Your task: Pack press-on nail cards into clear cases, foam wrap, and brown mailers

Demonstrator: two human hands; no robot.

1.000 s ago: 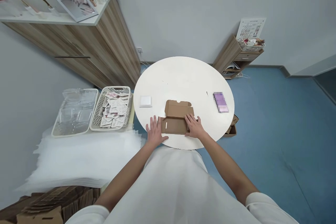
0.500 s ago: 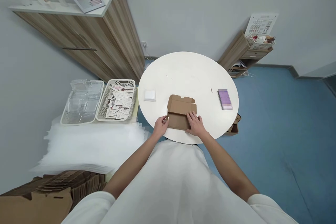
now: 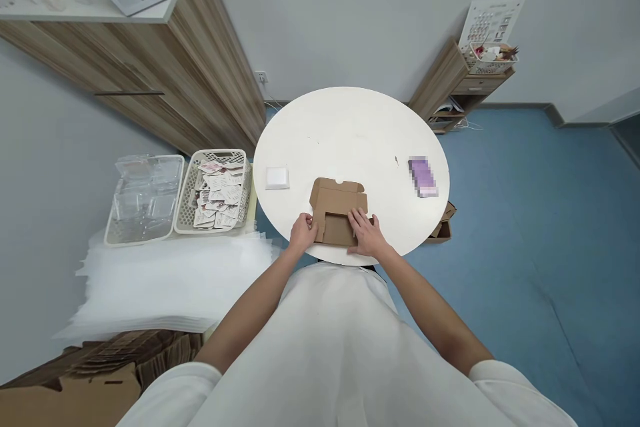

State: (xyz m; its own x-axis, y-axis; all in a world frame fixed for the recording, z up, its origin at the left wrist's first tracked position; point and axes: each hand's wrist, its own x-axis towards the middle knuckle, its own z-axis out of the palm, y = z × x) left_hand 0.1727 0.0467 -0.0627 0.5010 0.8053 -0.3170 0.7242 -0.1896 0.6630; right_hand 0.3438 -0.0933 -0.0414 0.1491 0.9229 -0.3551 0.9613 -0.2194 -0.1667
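A brown cardboard box [image 3: 340, 199] lies part-folded near the front edge of the round white table [image 3: 345, 127]. Its lid panel is laid back, away from me, and its shallow inside shows. My left hand [image 3: 303, 232] is closed with the fingers on the box's left side wall. Across the right side of the box lies my right hand [image 3: 367, 235], its fingers bent over the side flap and its thumb near the front corner. The fingers cover parts of both side walls.
On the table are a white square packet [image 3: 277, 178] at left and a blurred purple item [image 3: 423, 177] at right. Left of the table stand a basket of printed packets [image 3: 218, 195], a bin of clear plastic boxes [image 3: 145, 203], white sheets [image 3: 170, 280] and flat cardboard [image 3: 75, 393].
The left side flap has been moved inward, and my left fingers have shifted along that wall. My right hand stays at the right side. The whole view has shifted slightly.
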